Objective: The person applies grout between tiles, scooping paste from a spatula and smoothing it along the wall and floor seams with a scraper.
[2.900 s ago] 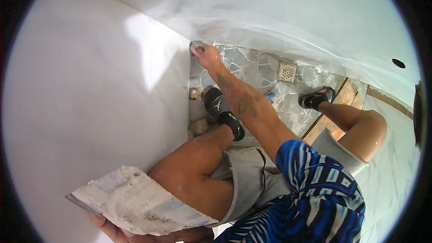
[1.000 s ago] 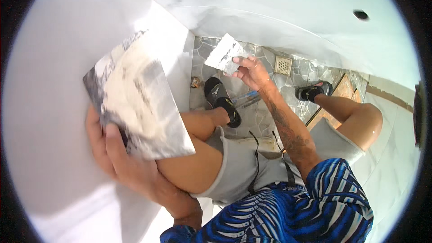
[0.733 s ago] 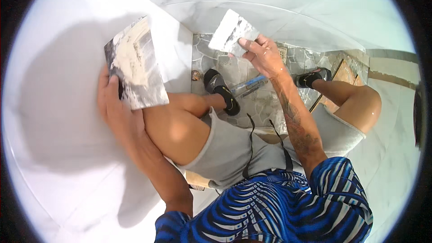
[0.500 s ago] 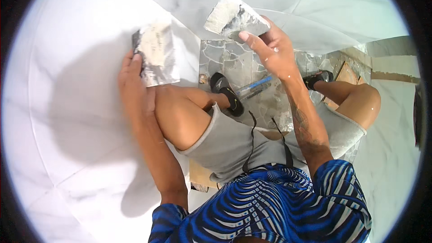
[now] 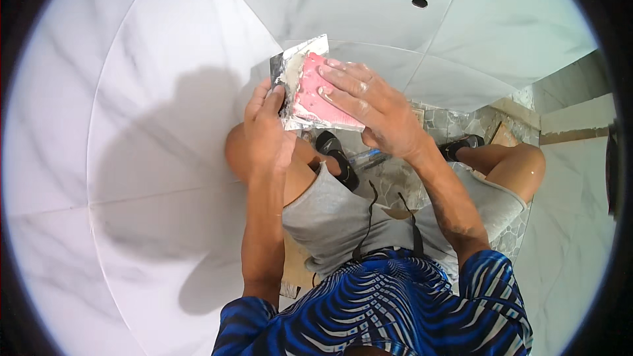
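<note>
My left hand grips the dark edge of a flat rectangular putty blade smeared with white paste. Against its face lies a pink spreader, tilted and dabbed with the same paste along its edge. My right hand holds the spreader, several fingers laid over its pink side and the thumb beneath. White paste coats those fingertips. Both tools are in the air above my knees, touching each other. The spreader hides much of the blade's face, and any handle on the blade is out of sight.
White marbled tile walls stand at the left and ahead, the far one with a small dark hole. Beneath me is a stone-patterned floor with a blue tool between my feet. A wooden piece lies by my right foot.
My hands have come together. The spreader moved left and down and turned to show its pink side, meeting the blade. The left hand shifted right with the blade. The view moved slightly.
</note>
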Motion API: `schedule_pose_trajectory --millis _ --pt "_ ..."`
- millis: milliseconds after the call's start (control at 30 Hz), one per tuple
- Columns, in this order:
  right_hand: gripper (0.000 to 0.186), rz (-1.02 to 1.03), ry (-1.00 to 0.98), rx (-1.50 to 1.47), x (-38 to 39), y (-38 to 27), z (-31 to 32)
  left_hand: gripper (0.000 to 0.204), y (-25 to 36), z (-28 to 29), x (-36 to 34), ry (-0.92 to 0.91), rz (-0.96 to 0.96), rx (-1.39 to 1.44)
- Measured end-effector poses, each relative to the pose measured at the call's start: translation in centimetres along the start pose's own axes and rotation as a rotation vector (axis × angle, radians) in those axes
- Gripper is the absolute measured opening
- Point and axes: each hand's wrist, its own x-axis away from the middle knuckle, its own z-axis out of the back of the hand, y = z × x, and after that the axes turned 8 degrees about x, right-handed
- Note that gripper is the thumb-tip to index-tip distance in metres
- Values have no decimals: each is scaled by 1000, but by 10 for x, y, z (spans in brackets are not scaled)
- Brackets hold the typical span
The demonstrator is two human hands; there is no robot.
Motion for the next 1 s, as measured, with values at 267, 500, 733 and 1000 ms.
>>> schedule_pose_trajectory --millis 267,500,733,1000 --pt "71 -118 -188 263 23 10 19 36 10 4 19 74 -107 -33" --pt "49 -545 -208 177 48 17 24 30 22 16 14 69 -238 -170" --pt "54 -132 -187 248 27 14 23 27 16 29 4 44 -196 -388" --pt "68 129 -317 360 -10 24 39 30 23 19 -8 -185 -8 -409"
